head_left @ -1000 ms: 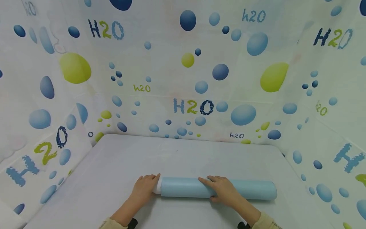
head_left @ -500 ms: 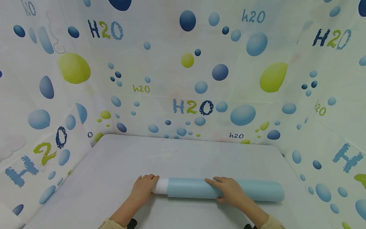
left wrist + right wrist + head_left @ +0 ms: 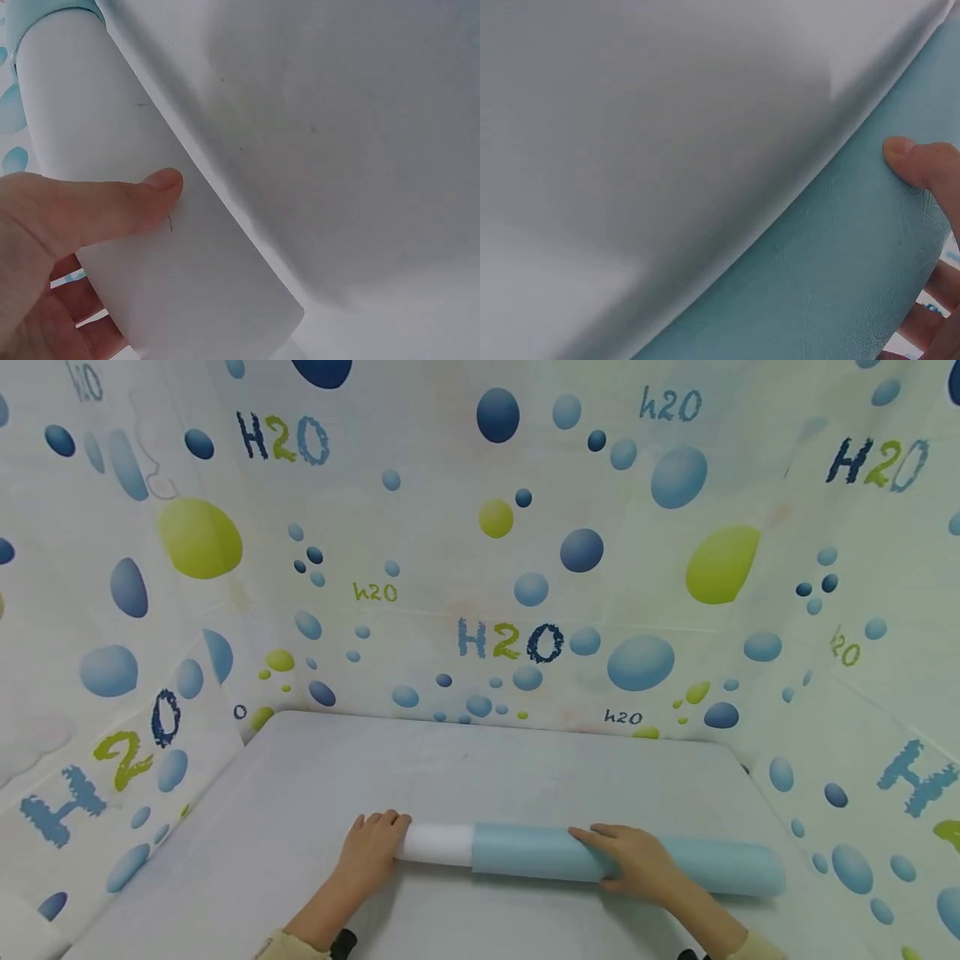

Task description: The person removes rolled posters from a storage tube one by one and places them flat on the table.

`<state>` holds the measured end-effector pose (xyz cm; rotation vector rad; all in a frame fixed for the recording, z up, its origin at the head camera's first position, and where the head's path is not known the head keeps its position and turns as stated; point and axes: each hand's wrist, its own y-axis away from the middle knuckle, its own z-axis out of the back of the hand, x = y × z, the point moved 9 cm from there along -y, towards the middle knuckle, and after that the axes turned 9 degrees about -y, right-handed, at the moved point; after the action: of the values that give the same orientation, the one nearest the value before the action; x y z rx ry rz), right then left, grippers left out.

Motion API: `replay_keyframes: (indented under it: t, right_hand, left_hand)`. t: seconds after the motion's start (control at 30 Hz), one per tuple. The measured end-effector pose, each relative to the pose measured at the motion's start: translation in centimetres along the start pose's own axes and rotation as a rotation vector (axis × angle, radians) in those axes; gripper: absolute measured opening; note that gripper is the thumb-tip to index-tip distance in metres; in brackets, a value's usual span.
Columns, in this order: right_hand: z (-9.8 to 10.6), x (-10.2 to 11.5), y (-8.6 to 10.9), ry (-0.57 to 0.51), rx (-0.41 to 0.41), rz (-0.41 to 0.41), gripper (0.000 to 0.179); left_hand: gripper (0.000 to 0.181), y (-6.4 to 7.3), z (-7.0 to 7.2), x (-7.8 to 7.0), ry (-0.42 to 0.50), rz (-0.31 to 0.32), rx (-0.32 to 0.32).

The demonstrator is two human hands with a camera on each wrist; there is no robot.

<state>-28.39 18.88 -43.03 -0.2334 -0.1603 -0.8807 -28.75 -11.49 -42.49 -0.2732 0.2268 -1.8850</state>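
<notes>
Light-blue tube (image 3: pixel 525 852) slid right, baring more white tube (image 3: pixel 438 845); left hand (image 3: pixel 373 845) grips white, right hand (image 3: pixel 637 862) blue, so pull-apart looks underway.

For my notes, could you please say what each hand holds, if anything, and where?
Left hand: white tube, near its outer end. Right hand: blue tube, near its middle.
</notes>
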Motion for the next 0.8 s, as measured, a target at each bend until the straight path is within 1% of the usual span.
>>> replay_keyframes:
  t: [0.17,0.33,0.57,0.73,0.8]
  right_hand:
    - [0.9,-1.0,1.0,-0.002,0.007,-0.025,0.078]
    - [1.4,-2.0,1.8,-0.016,0.021,-0.058,0.079]
    - [2.2,-3.2,2.4,-0.026,0.017,-0.091,0.080]
    - [2.6,-3.9,2.8,-0.054,0.024,-0.146,0.080]
    - [2.8,-4.2,2.9,-0.068,0.031,-0.192,0.080]
  left_hand:
    - [0.047,0.1,-0.1,0.5,-0.031,0.016,0.008]
    - [0.044,0.3,-0.2,1.0,-0.059,0.029,0.002]
    - [0.043,0.6,-0.5,1.6,-0.068,0.042,0.008]
    - [0.042,0.8,-0.8,1.7,-0.052,0.042,0.019]
    - [0.042,0.8,-0.8,1.7,-0.048,0.047,0.026]
